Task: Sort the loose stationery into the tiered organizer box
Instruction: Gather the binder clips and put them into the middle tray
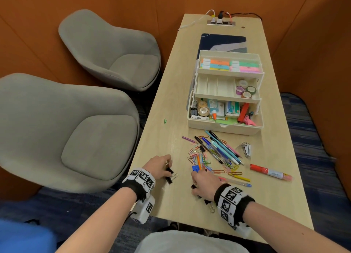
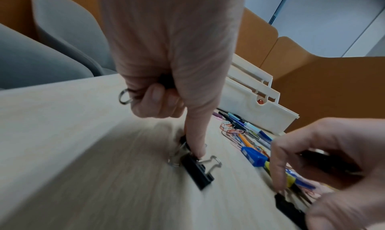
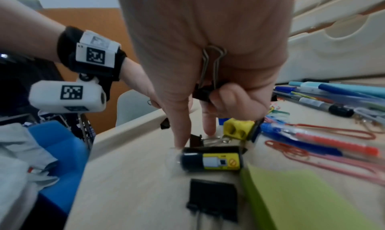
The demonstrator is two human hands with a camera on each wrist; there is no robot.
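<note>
The cream tiered organizer box [image 1: 226, 127] stands open mid-table, its trays stepped back. In front of it lie pens [image 1: 222, 148] and a heap of coloured paper clips [image 1: 199, 157]. My left hand [image 1: 164, 166] curls round a binder clip whose wire loop [image 2: 124, 98] sticks out, while its index fingertip [image 2: 199, 151] presses on a black binder clip [image 2: 198, 171] lying on the table. My right hand [image 1: 202, 183] grips another binder clip [image 3: 210, 69] in its palm; two straight fingers reach down beside a black-and-yellow cylinder [image 3: 210, 159].
A red marker [image 1: 266, 172], a small stapler [image 1: 246, 148] and a lone green paper clip [image 1: 165, 121] lie apart. More binder clips [image 3: 212, 199] and a green note pad [image 3: 291, 192] sit near my right wrist. Two grey chairs [image 1: 66, 129] stand left of the table edge.
</note>
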